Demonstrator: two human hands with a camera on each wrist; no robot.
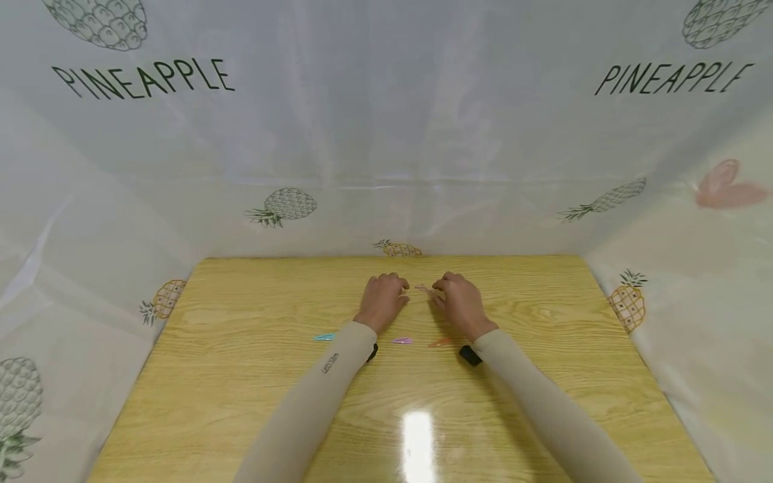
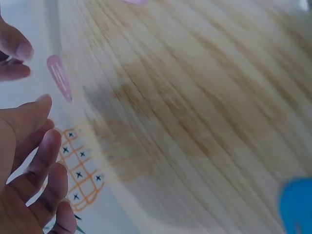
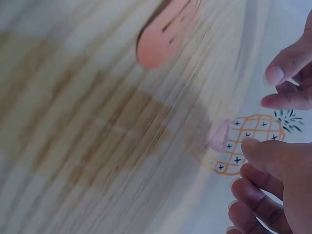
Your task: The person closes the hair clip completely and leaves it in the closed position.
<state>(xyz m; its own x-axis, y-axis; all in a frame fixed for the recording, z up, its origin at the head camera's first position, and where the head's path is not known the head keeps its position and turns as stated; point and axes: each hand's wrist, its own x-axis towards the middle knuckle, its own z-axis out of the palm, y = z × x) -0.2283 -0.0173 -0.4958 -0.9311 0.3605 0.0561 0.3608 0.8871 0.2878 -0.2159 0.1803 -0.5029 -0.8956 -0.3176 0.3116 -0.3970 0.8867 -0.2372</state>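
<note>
A pink snap hair clip [image 1: 421, 288] lies between the two hands towards the far side of the wooden table [image 1: 272, 402]. In the left wrist view this clip [image 2: 59, 78] stands apart from the fingertips of both hands. My left hand [image 1: 383, 300] is just left of it, fingers loosely bent with nothing between them. Close on its right side, my right hand [image 1: 460, 300] has thumb and fingers parted and holds nothing. In the right wrist view the clip [image 3: 220, 135] shows small beyond the right thumb.
Nearer to me, a blue hair clip [image 1: 324, 337], a purple hair clip [image 1: 402, 341] and an orange hair clip [image 1: 441, 342] lie in a row, the orange one close to the right wrist. A pineapple-print sheet [image 1: 386, 134] borders the table at the back and both sides.
</note>
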